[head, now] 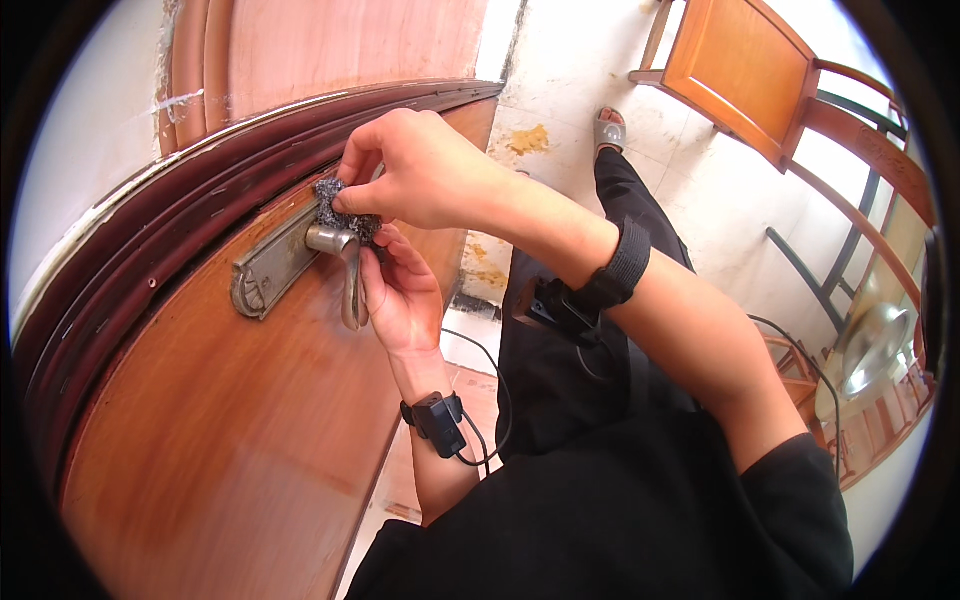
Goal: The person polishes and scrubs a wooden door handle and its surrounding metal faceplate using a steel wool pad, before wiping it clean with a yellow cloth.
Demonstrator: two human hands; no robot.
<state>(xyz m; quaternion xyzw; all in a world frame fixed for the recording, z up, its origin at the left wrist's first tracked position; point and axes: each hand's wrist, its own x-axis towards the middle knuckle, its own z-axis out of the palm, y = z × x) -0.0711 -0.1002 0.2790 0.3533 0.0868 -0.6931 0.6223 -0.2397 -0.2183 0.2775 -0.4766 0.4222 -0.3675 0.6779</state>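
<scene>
A grey steel-wool scouring pad (pixel 331 199) is pinched between the thumb and fingers of my right hand (pixel 427 169). It rests by the upper part of a worn metal door-handle plate (pixel 277 262), just above the neck of the lever handle (pixel 351 281). Close under the pad is my left hand (pixel 409 300), palm towards me, fingers curled and thumb beside the lever. Whether those fingers grip the pad's lower end or only touch it is hard to see. The plate is fixed near the edge of a brown wooden door (pixel 247 450).
A dark red moulded frame (pixel 150 277) runs along the door's edge. A wooden chair (pixel 739 75) stands at the upper right, near a shiny metal basin (pixel 874 352). Black cables (pixel 502 367) hang from the wrist-worn devices. The pale floor (pixel 555 97) has yellowish stains.
</scene>
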